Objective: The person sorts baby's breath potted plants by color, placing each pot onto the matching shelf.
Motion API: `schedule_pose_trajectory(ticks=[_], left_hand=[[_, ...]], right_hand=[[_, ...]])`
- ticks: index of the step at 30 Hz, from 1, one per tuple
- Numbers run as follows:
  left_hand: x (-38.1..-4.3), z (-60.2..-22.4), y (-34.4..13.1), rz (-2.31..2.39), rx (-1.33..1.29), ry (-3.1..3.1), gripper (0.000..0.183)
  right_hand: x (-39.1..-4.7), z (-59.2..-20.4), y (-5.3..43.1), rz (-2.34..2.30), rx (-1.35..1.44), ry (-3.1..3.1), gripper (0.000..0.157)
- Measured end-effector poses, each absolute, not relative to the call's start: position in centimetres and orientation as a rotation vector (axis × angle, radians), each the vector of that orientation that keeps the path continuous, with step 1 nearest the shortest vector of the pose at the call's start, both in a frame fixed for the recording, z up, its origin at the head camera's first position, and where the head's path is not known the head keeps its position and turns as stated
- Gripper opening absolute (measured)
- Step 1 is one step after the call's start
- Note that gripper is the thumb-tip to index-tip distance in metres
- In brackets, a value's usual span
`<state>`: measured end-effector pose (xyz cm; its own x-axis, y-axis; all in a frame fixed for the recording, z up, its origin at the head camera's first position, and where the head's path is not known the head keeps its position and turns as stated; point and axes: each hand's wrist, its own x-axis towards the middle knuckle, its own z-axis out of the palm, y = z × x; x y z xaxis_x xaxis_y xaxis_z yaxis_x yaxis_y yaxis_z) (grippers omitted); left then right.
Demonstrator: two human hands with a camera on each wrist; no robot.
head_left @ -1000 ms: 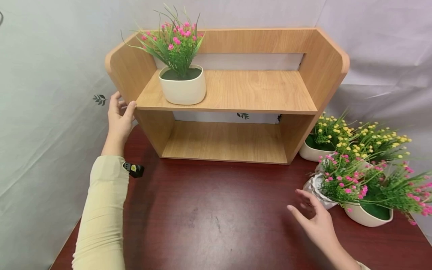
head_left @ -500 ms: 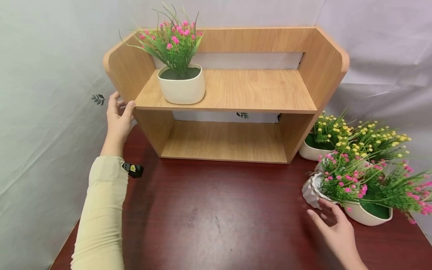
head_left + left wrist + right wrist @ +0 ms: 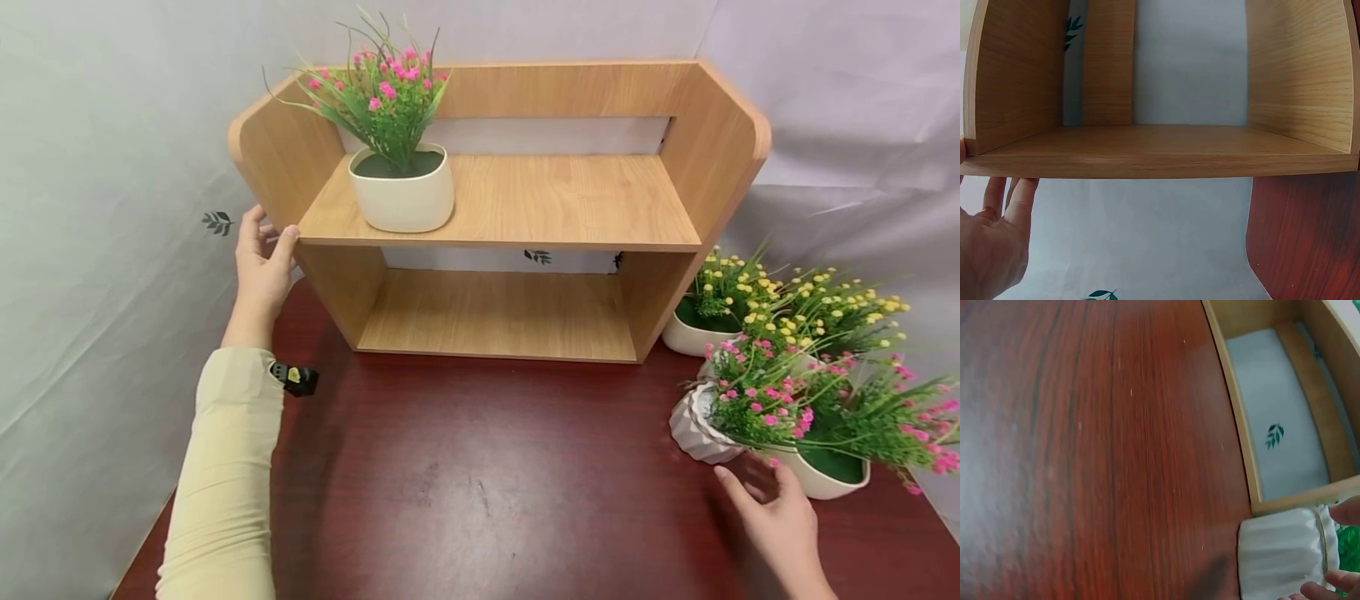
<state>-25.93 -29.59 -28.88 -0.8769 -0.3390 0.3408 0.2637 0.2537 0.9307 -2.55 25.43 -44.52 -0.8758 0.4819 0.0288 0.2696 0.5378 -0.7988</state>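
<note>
A two-tier wooden shelf stands on the dark red table. My left hand grips its left side panel, thumb on the front edge and fingers along the outer face. In the left wrist view the fingers press against that panel. My right hand is by a white fluted pot with pink flowers, fingers loosely bent and spread. Beside it is a cream oval pot, also with pink flowers; whether a fingertip touches either pot is unclear. In the right wrist view the fingers partly overlap the fluted pot.
On the upper tier, at the left, sits a cream pot of pink flowers. Yellow-flowered plants stand behind the pink ones, right of the shelf, one in a cream pot. Pale cloth hangs behind and at the left.
My right hand has moved right and slightly toward me, from left of the fluted pot to in front of the pots. The left hand keeps its place on the shelf.
</note>
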Motion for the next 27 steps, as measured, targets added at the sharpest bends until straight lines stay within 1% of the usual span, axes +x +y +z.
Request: schedule_pose_trajectory(ticks=[3,6,10,13,17,21,27], left_hand=[[-25.9,-28.9,-29.6,-1.683,0.058,-2.036,0.040],[-25.9,-28.9,-29.5,-1.709,0.038,-2.022,0.040],[-25.9,-28.9,-29.6,-1.726,0.025,-2.000,0.040],[-25.8,-28.9,-29.7,-1.747,0.014,-1.978,0.039],[-25.9,-29.0,-29.6,-1.755,-0.001,-1.986,0.040],[-25.9,-28.9,-29.6,-1.784,0.006,-1.983,0.041],[-25.8,-28.8,-29.9,-1.746,0.062,-2.032,0.042]], right_hand=[[-2.9,-44.5,25.9,1.232,-0.678,-2.572,0.056],[-3.3,-44.6,26.1,1.254,-0.718,-2.584,0.067],[-4.0,-45.0,25.8,1.282,-0.679,-2.550,0.079],[-4.6,-45.3,25.5,1.260,-0.578,-2.500,0.083],[-5.0,-45.6,25.6,1.225,-0.486,-2.449,0.084],[-5.4,-45.7,25.7,1.193,-0.479,-2.420,0.081],[-5.9,-45.8,25.4,1.249,-0.473,-2.367,0.093]])
